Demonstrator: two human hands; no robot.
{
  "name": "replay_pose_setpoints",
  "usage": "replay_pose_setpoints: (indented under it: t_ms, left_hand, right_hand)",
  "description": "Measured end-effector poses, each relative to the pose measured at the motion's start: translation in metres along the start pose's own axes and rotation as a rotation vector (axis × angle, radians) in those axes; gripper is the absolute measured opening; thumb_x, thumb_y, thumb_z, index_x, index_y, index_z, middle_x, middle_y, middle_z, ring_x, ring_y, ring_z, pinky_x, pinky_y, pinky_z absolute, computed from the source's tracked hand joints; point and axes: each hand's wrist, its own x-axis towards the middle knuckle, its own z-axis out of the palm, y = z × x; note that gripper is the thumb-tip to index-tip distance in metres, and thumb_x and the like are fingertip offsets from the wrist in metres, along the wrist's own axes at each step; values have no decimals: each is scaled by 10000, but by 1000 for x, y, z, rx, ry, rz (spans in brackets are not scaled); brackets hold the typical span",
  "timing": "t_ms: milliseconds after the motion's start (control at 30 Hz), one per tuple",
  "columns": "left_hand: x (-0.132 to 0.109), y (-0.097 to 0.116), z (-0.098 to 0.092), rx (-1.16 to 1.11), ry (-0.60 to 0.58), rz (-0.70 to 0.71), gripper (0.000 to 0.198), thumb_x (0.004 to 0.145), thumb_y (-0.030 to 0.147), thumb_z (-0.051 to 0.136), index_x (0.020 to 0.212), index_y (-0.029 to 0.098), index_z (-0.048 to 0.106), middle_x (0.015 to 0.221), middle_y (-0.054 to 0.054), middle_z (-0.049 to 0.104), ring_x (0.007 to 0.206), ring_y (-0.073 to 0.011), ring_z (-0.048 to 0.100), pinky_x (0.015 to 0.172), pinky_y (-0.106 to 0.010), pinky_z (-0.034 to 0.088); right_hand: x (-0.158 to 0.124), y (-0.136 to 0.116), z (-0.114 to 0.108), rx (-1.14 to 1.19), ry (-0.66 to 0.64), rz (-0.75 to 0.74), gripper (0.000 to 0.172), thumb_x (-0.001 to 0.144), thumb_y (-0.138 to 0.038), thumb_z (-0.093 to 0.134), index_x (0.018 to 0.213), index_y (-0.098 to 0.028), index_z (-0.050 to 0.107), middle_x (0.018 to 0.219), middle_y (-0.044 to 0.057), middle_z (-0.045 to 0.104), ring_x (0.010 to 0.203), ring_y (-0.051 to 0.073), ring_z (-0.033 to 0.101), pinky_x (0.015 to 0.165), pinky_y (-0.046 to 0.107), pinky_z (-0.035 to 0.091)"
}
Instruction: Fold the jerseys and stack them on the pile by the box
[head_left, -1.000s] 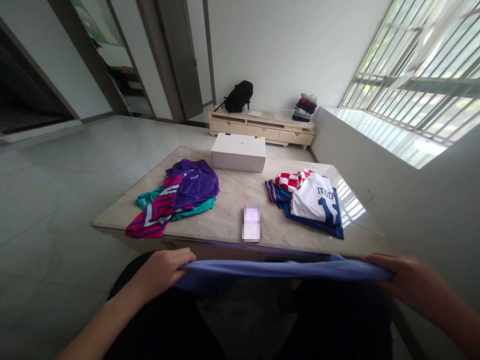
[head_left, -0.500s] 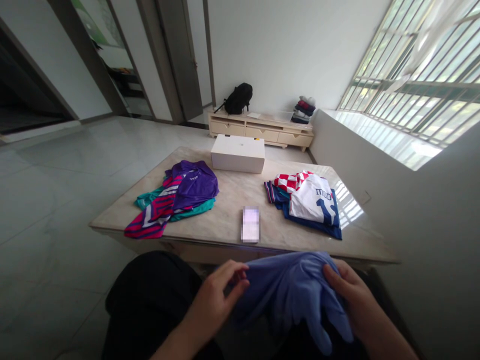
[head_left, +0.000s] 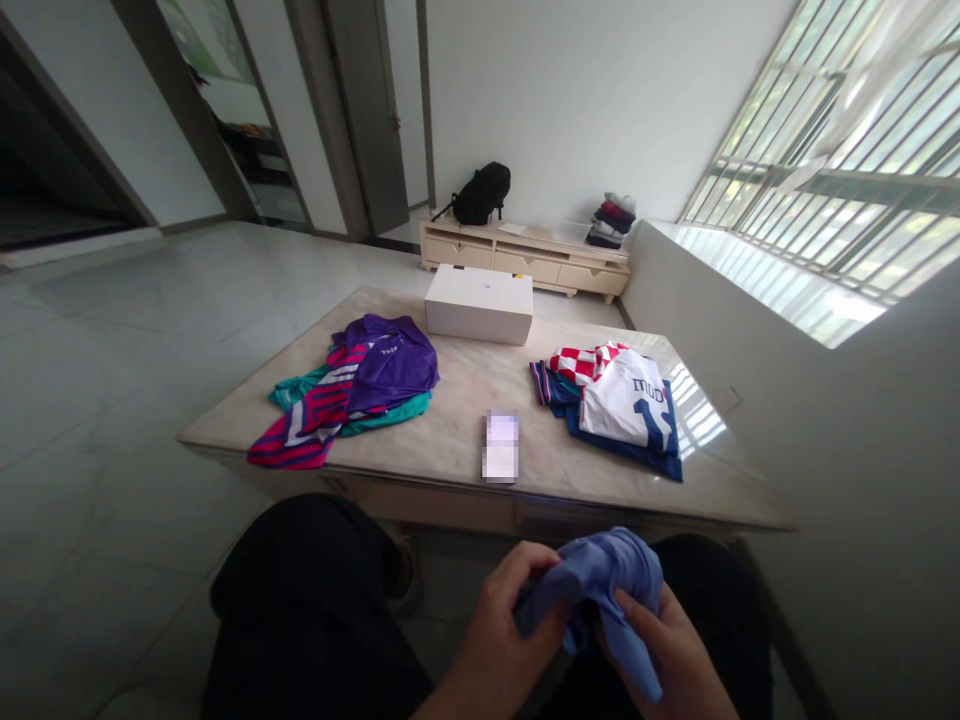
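A bunched blue garment (head_left: 615, 565) is held over my lap, close to the table's front edge. My left hand (head_left: 517, 610) is closed on its left side, fingers behind and thumb in front. On the right side, my right hand (head_left: 660, 635) grips the same fabric with its thumb pressed on the front. A loose flap hangs down between the hands. The garment's exact kind is hidden by the folds.
On the marble table (head_left: 465, 390) lie a pile with a purple jersey (head_left: 394, 365) at left, a phone (head_left: 500, 447), a white box (head_left: 480, 305) and a pile topped by a white jersey (head_left: 619, 400). A low cabinet (head_left: 525, 262) behind bears a black backpack (head_left: 482, 193) and folded clothes (head_left: 611, 222).
The blue garment, spread wide before, is now gathered into a smaller bunch. My left hand has moved right and closed on it, and both hands are nearer each other.
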Motion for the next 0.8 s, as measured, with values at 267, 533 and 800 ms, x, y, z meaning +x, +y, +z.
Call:
replay_pose_setpoints:
  t_ms: [267,533,800]
  left_hand:
    - [5,-17,2,125,-18,-9,122,897,121,586,865,186,685,855,-27,700,807,-181,651,732,-252,454]
    - [13,-45,-51,416,75,-118,328,832,106,513,1049,229,725,1061,-31,771,1022,-230,711,901,-294,495]
    - [11,-56,-80,463,151,-112,299,934,262,497,1140,248,713,1132,-47,781,1071,-248,728,946,-318,525]
  right_hand:
    - [-2,0,5,33,55,-16,471,565,-386,991,895,-183,722,764,32,724,667,181,672,644,288,567]
    - [11,-32,-13,126,90,-46,409,539,-302,1007,820,-188,732,642,-24,644,530,73,571,522,166,515]
    - [21,-36,-31,236,64,-139,283,690,-296,933,880,-163,771,566,-66,552,416,15,345,425,146,448]
